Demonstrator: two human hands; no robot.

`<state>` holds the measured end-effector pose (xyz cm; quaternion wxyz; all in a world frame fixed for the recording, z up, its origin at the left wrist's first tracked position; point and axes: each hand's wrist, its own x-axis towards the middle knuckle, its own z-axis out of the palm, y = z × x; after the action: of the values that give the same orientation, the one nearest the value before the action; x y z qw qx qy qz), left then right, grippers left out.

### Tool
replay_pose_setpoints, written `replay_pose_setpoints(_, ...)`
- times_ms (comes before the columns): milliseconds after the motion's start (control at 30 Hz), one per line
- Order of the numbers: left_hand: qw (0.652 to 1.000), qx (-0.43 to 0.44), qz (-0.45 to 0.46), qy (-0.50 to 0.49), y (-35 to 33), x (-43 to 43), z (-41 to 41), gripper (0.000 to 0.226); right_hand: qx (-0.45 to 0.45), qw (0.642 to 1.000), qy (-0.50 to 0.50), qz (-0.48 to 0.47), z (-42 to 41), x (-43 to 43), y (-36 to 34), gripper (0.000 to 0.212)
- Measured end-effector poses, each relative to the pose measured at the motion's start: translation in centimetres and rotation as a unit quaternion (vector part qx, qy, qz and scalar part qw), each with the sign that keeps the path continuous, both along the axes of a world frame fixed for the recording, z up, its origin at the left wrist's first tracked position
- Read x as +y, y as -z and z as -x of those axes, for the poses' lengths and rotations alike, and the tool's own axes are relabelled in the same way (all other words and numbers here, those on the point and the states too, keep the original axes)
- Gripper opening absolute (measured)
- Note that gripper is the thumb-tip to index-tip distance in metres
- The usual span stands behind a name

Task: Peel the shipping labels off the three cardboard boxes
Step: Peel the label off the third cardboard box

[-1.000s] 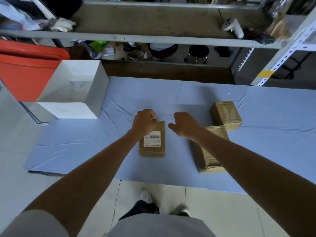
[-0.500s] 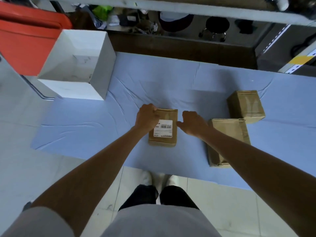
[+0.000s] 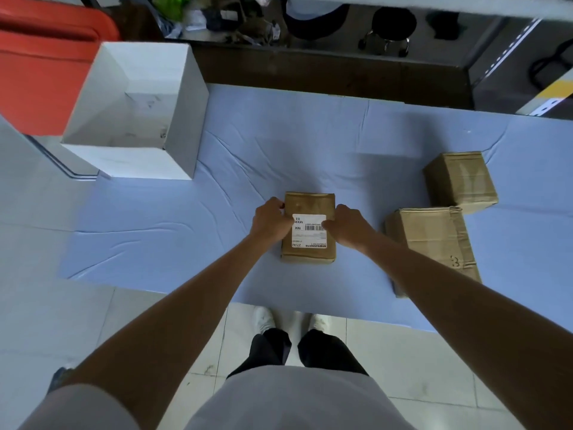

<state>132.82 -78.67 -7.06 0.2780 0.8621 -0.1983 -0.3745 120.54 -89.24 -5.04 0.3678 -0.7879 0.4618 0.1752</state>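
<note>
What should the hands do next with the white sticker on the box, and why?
Probably lift the right edge of the label with the thumb of the right hand: it lies flat on the middle box, that thumb touches its edge, and the left hand grips the box.

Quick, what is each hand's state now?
Left hand: grips the labelled box at its left side.
Right hand: curled at the label, right edge; grip cannot be told.

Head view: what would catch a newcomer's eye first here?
The left hand and right hand hold a small cardboard box at the middle of the blue cloth, its white shipping label facing up. A long box and a squat box lie to its right, and an open white bin stands far left.
</note>
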Motion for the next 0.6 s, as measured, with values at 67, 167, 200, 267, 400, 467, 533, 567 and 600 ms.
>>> replay_pose_setpoints(67,1.0,0.017,0.007,-0.009,0.0,0.2,0.3,0.031,-0.008,0.999,0.024,-0.021,-0.1,0.4,0.3,0.026)
replay_pose_setpoints(167,1.0,-0.006,0.013,-0.007,-0.1,0.0,0.2,0.028,-0.019,0.998,0.047,-0.033,-0.3,0.6,0.5,0.03)
replay_pose_setpoints(200,1.0,-0.018,0.018,-0.003,-0.3,-0.1,0.1,0.027,-0.023,0.998,0.056,-0.03,-0.4,0.6,0.3,0.031)
replay_pose_setpoints(267,0.999,-0.025,0.041,-0.004,-0.9,-0.4,-0.2,0.025,-0.038,0.996,0.074,-0.011,-0.6,0.4,-0.4,0.032)
replay_pose_setpoints(400,0.996,-0.017,0.091,-0.017,-3.1,-1.2,-0.7,0.017,-0.075,0.992,0.094,0.031,-0.8,-0.7,-2.1,0.026)
replay_pose_setpoints(467,0.993,-0.006,0.115,-0.027,-4.1,-1.7,-0.9,0.018,-0.093,0.989,0.099,0.056,-0.8,-1.2,-2.9,0.022)
replay_pose_setpoints(533,0.99,-0.003,0.136,-0.03,-4.9,-2.1,-1.1,0.018,-0.109,0.986,0.101,0.078,-0.9,-1.7,-3.7,0.021)
replay_pose_setpoints(567,0.989,-0.003,0.144,-0.032,-5.3,-2.3,-1.2,0.017,-0.115,0.985,0.101,0.086,-0.9,-1.9,-4.0,0.023)
replay_pose_setpoints(600,0.988,-0.003,0.15,-0.031,-5.6,-2.4,-1.2,0.016,-0.117,0.984,0.097,0.095,-1.0,-2.1,-4.3,0.025)
